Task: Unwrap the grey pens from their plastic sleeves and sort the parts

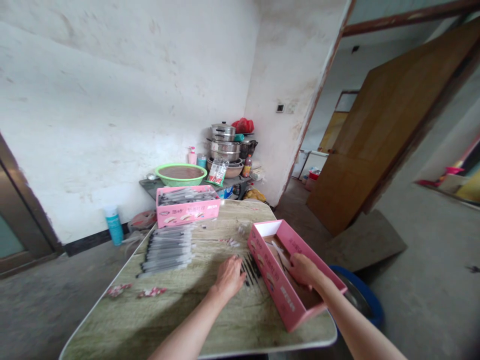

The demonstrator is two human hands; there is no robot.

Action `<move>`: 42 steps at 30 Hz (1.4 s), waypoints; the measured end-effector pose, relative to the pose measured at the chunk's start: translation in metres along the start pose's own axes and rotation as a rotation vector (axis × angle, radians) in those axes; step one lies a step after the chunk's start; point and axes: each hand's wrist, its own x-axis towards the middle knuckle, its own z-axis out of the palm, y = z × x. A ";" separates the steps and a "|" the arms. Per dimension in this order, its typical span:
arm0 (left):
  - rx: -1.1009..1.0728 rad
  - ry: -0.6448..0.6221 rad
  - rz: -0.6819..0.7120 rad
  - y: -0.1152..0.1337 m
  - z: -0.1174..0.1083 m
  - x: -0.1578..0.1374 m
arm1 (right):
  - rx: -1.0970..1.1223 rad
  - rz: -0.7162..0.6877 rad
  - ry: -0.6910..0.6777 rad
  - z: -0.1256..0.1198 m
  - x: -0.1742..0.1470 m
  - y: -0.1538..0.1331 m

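My right hand (303,270) reaches into the long pink cardboard box (275,285), its fingers closed around whitish, slim pens (280,254) that lean against the inside. Near the table's middle, my left hand (229,276) is curled, with its fingertips at a row of thin dark pen parts (253,272) beside that box; whatever it grips is hidden. A broad layer of grey-and-clear pens (168,250) lies on the left of the table. Behind it stands a second pink box (187,214), filled with similar pens.
The wood-patterned table (150,320) carries red-and-white scraps (152,292) at its left. Behind it, a low shelf holds a green basin (181,174) and stacked steel pots (224,142). A blue spray can (113,226) stands on the floor; a wooden door (375,125) is ajar at right.
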 end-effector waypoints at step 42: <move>-1.017 -0.102 -0.024 -0.078 -0.031 0.012 | 1.637 0.259 -0.141 0.134 -0.020 -0.131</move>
